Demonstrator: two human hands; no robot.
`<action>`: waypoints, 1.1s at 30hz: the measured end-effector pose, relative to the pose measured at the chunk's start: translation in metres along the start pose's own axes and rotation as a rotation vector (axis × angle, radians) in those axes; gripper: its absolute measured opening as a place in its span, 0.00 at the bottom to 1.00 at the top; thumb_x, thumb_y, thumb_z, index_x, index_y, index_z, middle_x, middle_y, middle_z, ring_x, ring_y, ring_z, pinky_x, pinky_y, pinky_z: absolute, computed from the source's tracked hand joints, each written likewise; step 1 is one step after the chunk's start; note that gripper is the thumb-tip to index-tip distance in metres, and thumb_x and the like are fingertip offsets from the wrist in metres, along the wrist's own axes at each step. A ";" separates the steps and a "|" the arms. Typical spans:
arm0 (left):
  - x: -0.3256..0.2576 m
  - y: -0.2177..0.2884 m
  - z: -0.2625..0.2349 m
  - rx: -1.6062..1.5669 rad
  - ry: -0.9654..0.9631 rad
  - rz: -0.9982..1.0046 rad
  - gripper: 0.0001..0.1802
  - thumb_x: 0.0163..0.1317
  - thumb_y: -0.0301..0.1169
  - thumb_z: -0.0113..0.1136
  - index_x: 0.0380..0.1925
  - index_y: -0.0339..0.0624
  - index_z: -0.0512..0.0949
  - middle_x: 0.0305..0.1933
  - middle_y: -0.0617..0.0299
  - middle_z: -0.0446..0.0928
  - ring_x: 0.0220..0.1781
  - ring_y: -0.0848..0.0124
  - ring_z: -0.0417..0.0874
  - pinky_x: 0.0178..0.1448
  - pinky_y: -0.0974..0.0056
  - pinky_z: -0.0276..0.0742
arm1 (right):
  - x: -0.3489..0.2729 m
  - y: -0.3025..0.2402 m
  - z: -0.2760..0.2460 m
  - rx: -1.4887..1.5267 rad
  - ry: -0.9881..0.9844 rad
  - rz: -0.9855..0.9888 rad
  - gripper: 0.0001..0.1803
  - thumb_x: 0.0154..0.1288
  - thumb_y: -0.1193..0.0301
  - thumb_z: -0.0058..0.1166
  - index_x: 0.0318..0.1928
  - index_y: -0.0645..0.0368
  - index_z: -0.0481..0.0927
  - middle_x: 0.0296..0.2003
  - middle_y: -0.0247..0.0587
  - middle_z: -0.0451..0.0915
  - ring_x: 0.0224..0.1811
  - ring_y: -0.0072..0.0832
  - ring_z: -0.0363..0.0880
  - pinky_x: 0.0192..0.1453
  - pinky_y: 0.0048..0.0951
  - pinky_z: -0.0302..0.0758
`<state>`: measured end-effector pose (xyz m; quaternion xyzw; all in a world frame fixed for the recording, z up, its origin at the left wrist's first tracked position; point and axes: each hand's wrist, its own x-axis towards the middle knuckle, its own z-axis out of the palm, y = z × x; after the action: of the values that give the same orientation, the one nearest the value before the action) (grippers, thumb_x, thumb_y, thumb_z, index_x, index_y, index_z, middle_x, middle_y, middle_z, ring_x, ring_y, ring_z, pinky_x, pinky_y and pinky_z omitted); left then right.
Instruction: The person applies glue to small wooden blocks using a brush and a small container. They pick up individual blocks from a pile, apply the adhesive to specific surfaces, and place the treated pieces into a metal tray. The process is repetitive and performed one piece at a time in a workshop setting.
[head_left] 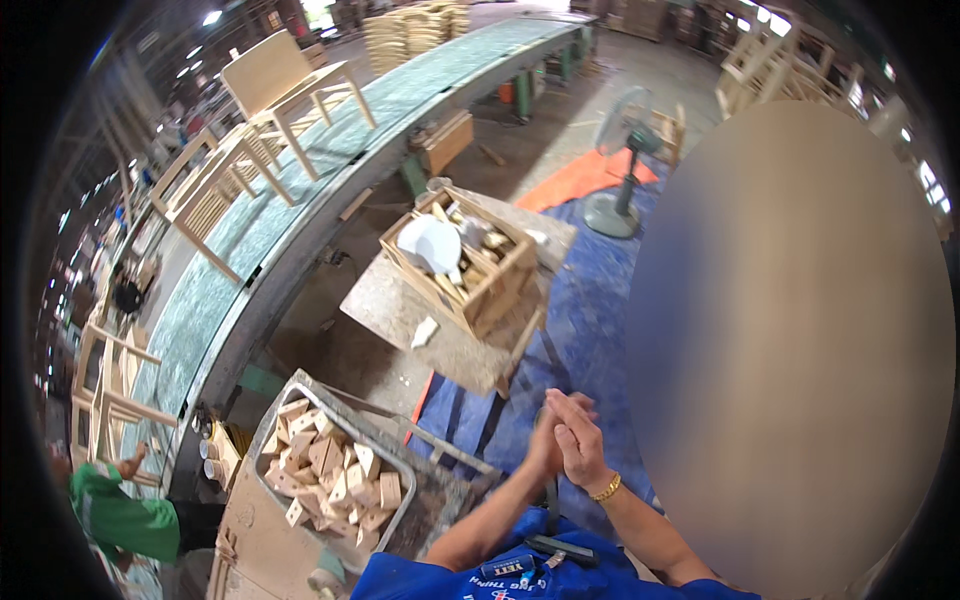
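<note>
My left hand (543, 442) and my right hand (581, 447) meet palm to palm in front of my body, over a blue tarp (590, 300) on the floor. The right hand's fingers are stretched out and lie against the left, with its thumb on the near side. Behind them the left fingers are partly hidden and a little blurred. No object shows between the palms. A gold bracelet (606, 488) circles my right wrist. To the left of my hands stands a grey tub (408, 475) piled with drilled wooden blocks (325, 455).
A wooden crate (500, 295) with a white dish sits on a low table (380, 300) ahead. Chairs (275, 85) stand on a green conveyor (215, 270) at left, beside a person in green (130, 515). A fan (622, 170) stands farther off. A large blurred shape covers the right side.
</note>
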<state>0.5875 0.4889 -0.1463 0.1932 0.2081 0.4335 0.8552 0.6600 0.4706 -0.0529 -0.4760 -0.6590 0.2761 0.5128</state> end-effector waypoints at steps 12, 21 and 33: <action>0.375 0.134 0.095 0.222 -0.101 -0.035 0.28 0.60 0.22 0.52 0.61 0.31 0.59 0.60 0.47 0.66 0.59 0.56 0.72 0.63 0.58 0.66 | 0.171 0.327 -0.248 -0.328 0.383 0.960 0.15 0.57 0.68 0.51 0.40 0.64 0.80 0.27 0.44 0.81 0.29 0.27 0.81 0.36 0.27 0.75; 0.604 0.242 -0.015 0.265 0.720 0.488 0.22 0.54 0.21 0.59 0.49 0.27 0.68 0.39 0.50 0.76 0.37 0.66 0.80 0.45 0.67 0.77 | 0.434 0.488 -0.318 -0.333 0.030 0.774 0.17 0.57 0.64 0.51 0.42 0.63 0.79 0.35 0.48 0.82 0.39 0.37 0.81 0.45 0.32 0.74; 0.815 0.379 -0.078 0.185 1.248 0.566 0.06 0.60 0.30 0.55 0.27 0.42 0.72 0.17 0.65 0.70 0.17 0.76 0.71 0.26 0.71 0.74 | 0.875 0.631 -0.216 0.038 -0.451 0.531 0.18 0.61 0.66 0.49 0.47 0.64 0.76 0.35 0.43 0.82 0.34 0.25 0.80 0.39 0.26 0.75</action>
<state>0.7342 1.3785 -0.1717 0.0268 0.6391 0.6504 0.4097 1.0620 1.4890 -0.1595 -0.5482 -0.6035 0.5105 0.2732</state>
